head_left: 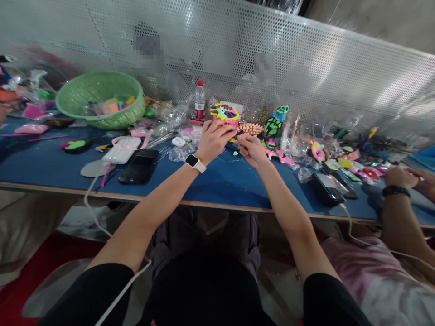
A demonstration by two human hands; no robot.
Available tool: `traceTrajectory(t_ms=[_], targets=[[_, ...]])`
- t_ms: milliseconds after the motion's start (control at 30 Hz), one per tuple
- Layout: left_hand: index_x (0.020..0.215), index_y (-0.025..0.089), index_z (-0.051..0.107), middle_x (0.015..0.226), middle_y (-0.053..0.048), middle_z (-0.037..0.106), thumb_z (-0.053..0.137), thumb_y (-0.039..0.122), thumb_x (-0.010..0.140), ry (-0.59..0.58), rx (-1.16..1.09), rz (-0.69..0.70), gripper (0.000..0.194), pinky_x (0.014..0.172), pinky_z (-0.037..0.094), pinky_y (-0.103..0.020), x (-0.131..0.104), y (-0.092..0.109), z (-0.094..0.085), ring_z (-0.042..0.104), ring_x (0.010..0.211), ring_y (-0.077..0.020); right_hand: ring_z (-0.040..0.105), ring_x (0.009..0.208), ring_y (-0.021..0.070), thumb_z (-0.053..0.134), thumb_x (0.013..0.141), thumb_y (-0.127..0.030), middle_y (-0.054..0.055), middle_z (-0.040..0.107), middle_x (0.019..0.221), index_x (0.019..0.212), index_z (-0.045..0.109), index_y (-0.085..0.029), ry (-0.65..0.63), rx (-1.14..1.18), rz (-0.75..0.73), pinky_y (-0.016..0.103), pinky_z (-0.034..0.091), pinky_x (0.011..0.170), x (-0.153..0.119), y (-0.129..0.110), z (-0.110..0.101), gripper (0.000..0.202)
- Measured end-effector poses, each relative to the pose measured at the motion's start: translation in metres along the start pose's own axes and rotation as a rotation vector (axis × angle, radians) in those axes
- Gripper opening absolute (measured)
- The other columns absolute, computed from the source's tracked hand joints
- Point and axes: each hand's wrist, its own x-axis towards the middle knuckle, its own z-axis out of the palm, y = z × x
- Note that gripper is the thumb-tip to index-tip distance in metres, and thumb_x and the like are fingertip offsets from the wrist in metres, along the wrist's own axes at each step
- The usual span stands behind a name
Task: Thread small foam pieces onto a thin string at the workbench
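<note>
In the middle of the bench, my left hand (215, 139), with a watch on its wrist, is closed on a colourful clay figure (224, 111). The figure has a yellow knobbly rim with purple, green and pink parts; my fingers hide its lower part. Right beside it, my right hand (252, 148) has thumb and fingers pinched together at a small dark blue piece (240, 132). An orange-tan spiky piece (250, 128) lies just behind my right hand. Farther right are a green and black patterned clay piece (273, 126) and a pink piece (288, 161).
A green basket (102, 121) with clay packs stands at the back left, near a red-capped bottle (200, 100). A black phone (139, 166) and white power bank (121, 150) lie left; a dark device (326, 189) right. Another person's hands (401, 177) work at far right. A perforated metal panel (217, 40) rises behind.
</note>
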Motion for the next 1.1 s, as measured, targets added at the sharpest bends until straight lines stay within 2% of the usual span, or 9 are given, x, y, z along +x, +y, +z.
traceTrajectory(t_ms=[167,267,367,500,600,733,867,967,1100], targets=[[0.122,0.032,0.081,0.125,-0.006,0.083,0.058,0.033,0.114,-0.048,-0.069,0.012,0.025,0.113,0.045,-0.057,0.001,-0.004,0.0,0.067,0.125,-0.0311,0.035,0.044,0.0055,0.09,0.08,-0.07,-0.005,0.058,0.063,0.076,0.067,-0.023,0.03,-0.109,-0.126,0.025,0.026,0.04,0.001,0.001,-0.002,0.053],[0.121,0.029,0.079,0.115,-0.006,0.084,0.062,0.036,0.112,-0.08,-0.148,-0.047,0.021,0.111,0.047,-0.054,0.002,-0.008,0.004,0.07,0.118,-0.0294,0.047,0.053,0.0096,0.092,0.077,-0.069,-0.002,0.062,0.065,0.073,0.07,-0.023,0.048,-0.232,-0.242,0.027,0.037,0.048,0.001,-0.004,-0.004,0.051],[0.124,0.024,0.075,0.114,-0.008,0.082,0.068,0.037,0.109,-0.093,-0.268,-0.124,0.02,0.11,0.05,-0.051,0.003,-0.012,0.008,0.073,0.113,-0.0287,0.056,0.066,0.0144,0.09,0.082,-0.063,0.002,0.068,0.073,0.073,0.074,-0.023,0.075,-0.376,-0.354,0.03,0.044,0.058,-0.002,-0.011,-0.008,0.044],[0.125,0.022,0.068,0.107,-0.01,0.079,0.067,0.043,0.109,-0.141,-0.515,-0.146,0.026,0.097,0.059,-0.045,0.005,-0.016,0.011,0.078,0.098,-0.0256,0.055,0.069,0.0161,0.086,0.089,-0.054,0.002,0.069,0.075,0.072,0.076,-0.024,0.07,-0.535,-0.405,0.033,0.045,0.063,-0.008,-0.019,-0.009,0.035],[0.122,0.022,0.065,0.101,-0.01,0.078,0.064,0.045,0.111,-0.188,-0.627,-0.131,0.025,0.087,0.061,-0.041,0.007,-0.018,0.008,0.077,0.09,-0.0232,0.053,0.068,0.0152,0.085,0.09,-0.053,0.001,0.066,0.075,0.074,0.077,-0.024,0.08,-0.526,-0.408,0.033,0.046,0.066,-0.008,-0.018,-0.006,0.034],[0.113,0.022,0.069,0.109,-0.011,0.079,0.065,0.04,0.11,-0.144,-0.396,-0.061,0.018,0.098,0.059,-0.046,0.007,-0.018,0.001,0.075,0.103,-0.0267,0.051,0.064,0.0135,0.085,0.086,-0.066,0.0,0.062,0.071,0.076,0.074,-0.023,0.099,-0.353,-0.35,0.031,0.045,0.062,-0.002,-0.01,-0.003,0.045],[0.118,0.023,0.074,0.122,-0.013,0.078,0.071,0.04,0.107,-0.108,-0.114,0.014,0.02,0.11,0.052,-0.052,0.004,-0.015,-0.003,0.07,0.121,-0.0322,0.049,0.061,0.0125,0.087,0.079,-0.072,-0.002,0.06,0.067,0.075,0.072,-0.024,0.133,-0.258,-0.26,0.029,0.041,0.057,0.002,-0.003,-0.004,0.051],[0.117,0.024,0.075,0.124,-0.013,0.077,0.077,0.049,0.103,-0.068,-0.068,0.035,0.029,0.109,0.051,-0.051,0.002,-0.013,-0.003,0.069,0.122,-0.0329,0.052,0.063,0.0129,0.088,0.081,-0.066,-0.001,0.064,0.07,0.075,0.073,-0.023,0.155,-0.267,-0.276,0.029,0.045,0.059,0.001,-0.002,-0.004,0.046],[0.101,0.024,0.076,0.11,-0.009,0.077,0.074,0.06,0.103,-0.034,-0.153,0.042,0.036,0.102,0.054,-0.049,0.003,-0.01,-0.002,0.071,0.11,-0.0295,0.053,0.066,0.0135,0.086,0.087,-0.06,0.0,0.064,0.075,0.08,0.074,-0.023,0.125,-0.353,-0.333,0.03,0.044,0.062,-0.002,-0.001,-0.003,0.039]])
